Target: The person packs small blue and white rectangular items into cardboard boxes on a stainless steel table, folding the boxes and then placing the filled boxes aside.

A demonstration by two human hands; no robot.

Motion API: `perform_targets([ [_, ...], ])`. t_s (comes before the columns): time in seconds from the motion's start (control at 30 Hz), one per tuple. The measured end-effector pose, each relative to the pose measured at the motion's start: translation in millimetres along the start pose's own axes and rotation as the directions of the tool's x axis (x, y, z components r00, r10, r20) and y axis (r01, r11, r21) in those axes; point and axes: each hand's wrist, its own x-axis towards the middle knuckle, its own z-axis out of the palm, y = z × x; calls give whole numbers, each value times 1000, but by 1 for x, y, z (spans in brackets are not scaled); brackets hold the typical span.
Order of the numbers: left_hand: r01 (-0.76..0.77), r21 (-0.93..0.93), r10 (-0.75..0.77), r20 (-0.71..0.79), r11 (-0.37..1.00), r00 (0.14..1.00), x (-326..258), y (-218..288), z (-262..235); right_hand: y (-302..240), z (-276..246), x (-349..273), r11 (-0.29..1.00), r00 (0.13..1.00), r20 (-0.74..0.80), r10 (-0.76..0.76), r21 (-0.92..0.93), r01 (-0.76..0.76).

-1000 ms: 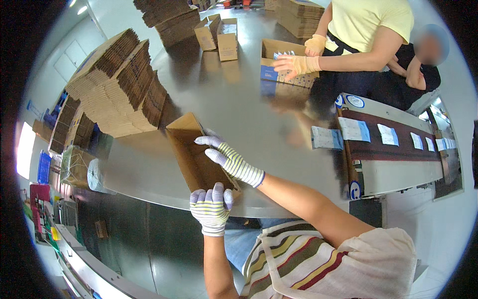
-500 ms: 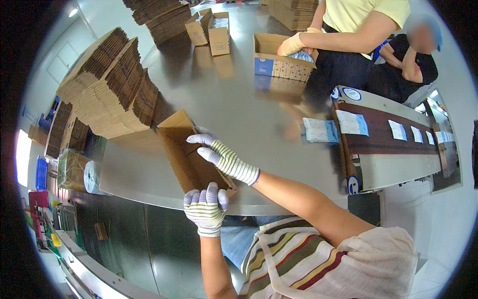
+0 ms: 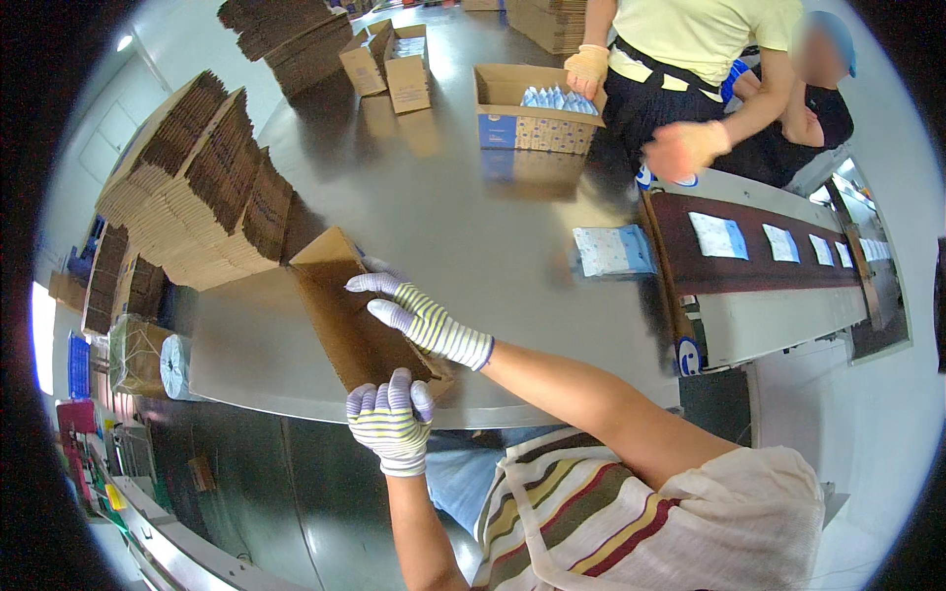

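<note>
An open, unfilled-looking cardboard box (image 3: 345, 315) stands on the metal table close in front of me, its long side slanting away to the left. My left hand (image 3: 391, 426), in a striped glove with purple fingertips, is closed over the box's near end. Along its right wall lies my right hand (image 3: 424, 320), gloved the same way, with the wall between thumb and fingers. The thumb and one finger show over the opening; the other fingers are partly hidden.
Tall stacks of flattened cartons (image 3: 187, 197) stand left of the box. Across the table, a co-worker's gloved hand (image 3: 587, 71) is at a carton (image 3: 532, 133) of blue-white pouches. On the right, a conveyor (image 3: 778, 231) carries pouches; more pouches (image 3: 613, 251) lie at its end.
The co-worker's one hand has left the carton and swung toward the conveyor; pouches now show in a row inside the carton. Conveyor pouches have shifted. My hands keep their hold on the box.
</note>
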Motion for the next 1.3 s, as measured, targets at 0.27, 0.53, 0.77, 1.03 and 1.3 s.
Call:
perform_targets([
  [0.27,24,-8,-24,28,1000,999,2,2,0,15,2,1,999,1000,-26,-3,34,4],
  [0.53,14,-6,-14,6,1000,1000,1,3,0,8,-1,-1,999,1000,-10,-14,29,14],
  [0.77,13,-3,-13,-2,1000,1000,0,1,-3,7,4,0,1000,1000,14,-6,6,6],
  [1.03,19,-18,-19,13,1000,1000,2,3,-3,11,2,0,998,1000,-8,7,61,-7],
  [1.3,27,-16,-27,6,1000,1000,2,4,-3,5,-1,-1,1000,1000,-4,9,25,-9],
])
